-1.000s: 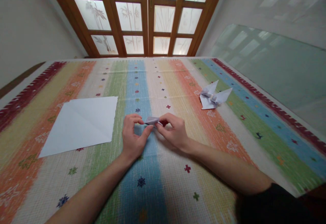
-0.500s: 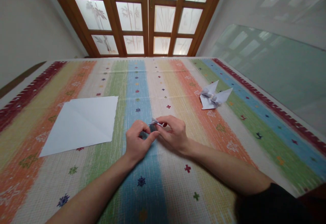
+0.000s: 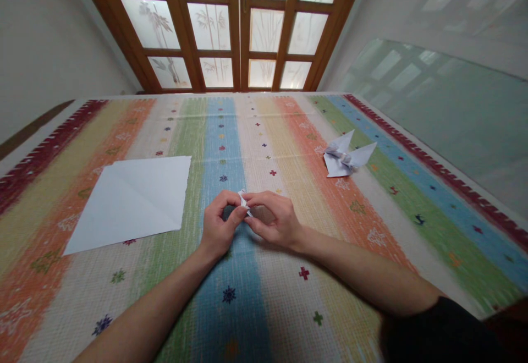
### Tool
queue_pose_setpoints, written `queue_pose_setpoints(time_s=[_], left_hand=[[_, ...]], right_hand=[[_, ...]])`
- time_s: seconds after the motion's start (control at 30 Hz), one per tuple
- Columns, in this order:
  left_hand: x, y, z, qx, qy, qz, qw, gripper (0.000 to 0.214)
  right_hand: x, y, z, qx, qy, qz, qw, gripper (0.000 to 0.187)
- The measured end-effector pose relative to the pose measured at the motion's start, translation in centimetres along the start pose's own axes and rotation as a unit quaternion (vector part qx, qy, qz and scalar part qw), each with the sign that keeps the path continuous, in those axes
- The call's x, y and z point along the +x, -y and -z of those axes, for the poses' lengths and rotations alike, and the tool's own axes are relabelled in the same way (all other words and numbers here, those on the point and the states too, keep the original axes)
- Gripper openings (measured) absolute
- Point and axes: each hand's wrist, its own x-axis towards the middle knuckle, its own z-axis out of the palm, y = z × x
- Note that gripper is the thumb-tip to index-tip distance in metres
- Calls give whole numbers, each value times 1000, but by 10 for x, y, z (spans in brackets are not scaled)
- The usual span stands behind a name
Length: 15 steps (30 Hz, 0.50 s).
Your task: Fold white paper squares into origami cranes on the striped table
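Between my two hands is a small piece of folded white paper [image 3: 243, 200], mostly covered by my fingers. My left hand [image 3: 220, 223] pinches its left side between thumb and forefinger. From the other side my right hand [image 3: 277, 219] has its thumb and fingertips closed on the paper's right edge. Both hands are just above the blue stripe of the cloth. To the right, farther back, lie folded white paper figures [image 3: 344, 157] with pointed wings, like origami cranes; I cannot tell exactly how many.
Flat white paper sheets [image 3: 134, 201] lie to the left of my hands, seemingly stacked. A striped tablecloth [image 3: 289, 308] covers the table. Beyond its far edge stands a wooden door [image 3: 239, 33] with frosted panes. A glass panel [image 3: 437, 115] leans along the right wall.
The folded paper has turned from lying sideways to more upright. My left hand has come up onto it, and my right hand has shifted slightly left with its fingers spread wider.
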Motion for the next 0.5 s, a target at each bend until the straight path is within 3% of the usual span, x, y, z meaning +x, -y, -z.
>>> queue_pose_setpoints(time_s=[0.3,0.5], left_hand=[[0,-5,-2,19,18,-19,999,26],[0,-5,-1,11,35,-22,999,27]], right_hand=[[4,0,1,110,-4,-151,982,21],[8,1,3,144,-1,-173,974,21]])
